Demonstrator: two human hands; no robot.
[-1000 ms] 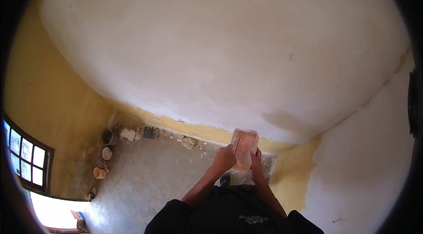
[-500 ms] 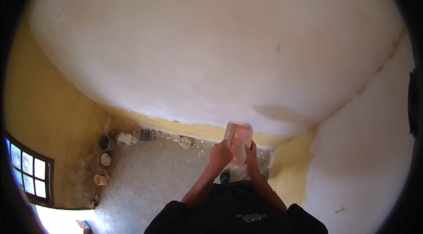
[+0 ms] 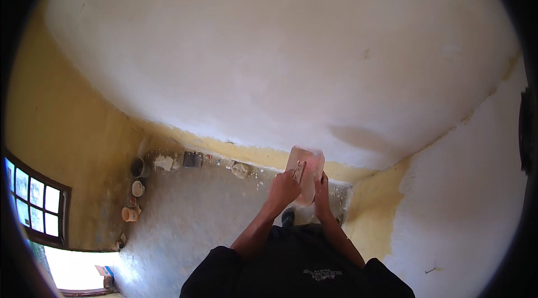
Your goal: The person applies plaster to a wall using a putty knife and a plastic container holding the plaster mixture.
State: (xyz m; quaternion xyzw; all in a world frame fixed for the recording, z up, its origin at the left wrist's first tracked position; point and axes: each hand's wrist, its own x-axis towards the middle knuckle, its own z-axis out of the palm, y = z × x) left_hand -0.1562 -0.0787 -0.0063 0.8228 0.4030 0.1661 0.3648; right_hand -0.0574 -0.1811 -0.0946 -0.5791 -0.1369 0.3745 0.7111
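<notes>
My right hand (image 3: pixel 321 196) grips the right side of a translucent pinkish plastic tub (image 3: pixel 312 192), rectangular with rounded corners. It is held in front of my body, tilted so its inside faces up toward me. My left hand (image 3: pixel 284 189) is closed round a narrow, pale-smeared scraper (image 3: pixel 300 171), which lies over the tub's opening. Most of the scraper's handle is hidden in my fingers. Pinkish-white smears show within the tub.
Ahead rises a white-coated wall (image 3: pixel 252 74) with a damp-looking darker patch (image 3: pixel 361 138). Yellow paint shows along its foot. Buckets (image 3: pixel 138 188) and a dark container (image 3: pixel 192 159) stand along the concrete floor's (image 3: pixel 185 208) edges. A barred window (image 3: pixel 36 200) is at left.
The tub has risen slightly, and the scraper has moved up and right across its opening. The whole view has shifted a little; both hands keep their hold.
</notes>
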